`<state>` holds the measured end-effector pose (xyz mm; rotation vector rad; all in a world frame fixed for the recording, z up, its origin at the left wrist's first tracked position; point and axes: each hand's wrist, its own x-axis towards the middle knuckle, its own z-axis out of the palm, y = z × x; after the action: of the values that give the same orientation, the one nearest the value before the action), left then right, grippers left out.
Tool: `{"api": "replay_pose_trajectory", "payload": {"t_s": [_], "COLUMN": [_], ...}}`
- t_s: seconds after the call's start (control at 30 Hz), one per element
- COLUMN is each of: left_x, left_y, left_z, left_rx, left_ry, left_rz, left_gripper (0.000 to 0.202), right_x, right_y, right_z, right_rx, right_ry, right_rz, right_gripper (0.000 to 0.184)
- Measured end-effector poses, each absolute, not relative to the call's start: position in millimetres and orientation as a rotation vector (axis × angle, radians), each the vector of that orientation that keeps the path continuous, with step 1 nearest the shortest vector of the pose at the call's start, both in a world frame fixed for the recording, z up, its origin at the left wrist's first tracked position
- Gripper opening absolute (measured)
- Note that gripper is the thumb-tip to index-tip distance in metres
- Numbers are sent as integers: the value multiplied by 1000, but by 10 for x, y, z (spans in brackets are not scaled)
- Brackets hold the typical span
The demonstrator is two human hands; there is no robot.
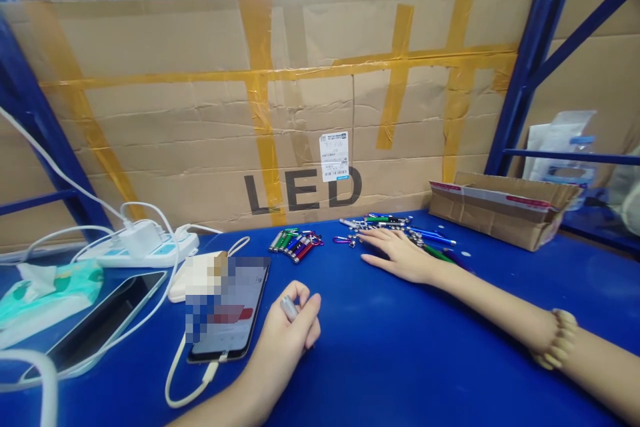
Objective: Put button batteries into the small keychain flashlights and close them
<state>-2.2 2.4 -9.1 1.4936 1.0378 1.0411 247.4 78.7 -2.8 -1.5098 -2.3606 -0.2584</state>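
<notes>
Near the middle of the table, my left hand [291,330] is closed around a small silver metal tube [289,307]; only its rounded end shows. My right hand [397,253] lies with fingers stretched out over the near side of a pile of slim coloured metal tubes with clips [435,236], blue, green and silver. Its palm and fingers hide part of the pile. Between the hands, farther back, lies a row of small metal tubes [295,244] in silver, green, blue and red. A purple carabiner clip [343,239] rests just left of my right fingertips.
To the left are a phone [250,307] with a plugged-in cable, a cream power bank [181,287], another phone [100,320], a tissue pack [75,290] and a white power strip [103,252]. An open cardboard box [500,213] stands back right; a cardboard wall [200,140] closes the back.
</notes>
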Motion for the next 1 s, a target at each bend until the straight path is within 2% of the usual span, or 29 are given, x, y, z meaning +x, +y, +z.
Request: {"api": "replay_pose_trajectory", "payload": {"t_s": [0.13,0.3,0.43,0.73,1.0], "left_x": [-6,-25,-52,-61,-84], "left_y": [-13,-15,47,-101,-38], "left_z": [-36,-3,-30,1,32], "left_rx": [1501,1558,1592,1876,1985], "left_ry": [1090,1073,1027,1074,1233], "left_rz": [1053,1117,1152,957,1122], "left_gripper": [40,38,40,45,37], "right_x": [2475,2498,2501,2514,2498], "right_y": [789,810,827,843,830], "right_z": [-32,-8,-23,-38,-22], "right_rx": [-1489,-1501,-1554,-1524,-1550], "right_ry": [-2354,-2265,-2165,-2138,-2083], "right_rz": [-277,-408,-453,-337,-190], "right_gripper": [52,32,32,21,12]}}
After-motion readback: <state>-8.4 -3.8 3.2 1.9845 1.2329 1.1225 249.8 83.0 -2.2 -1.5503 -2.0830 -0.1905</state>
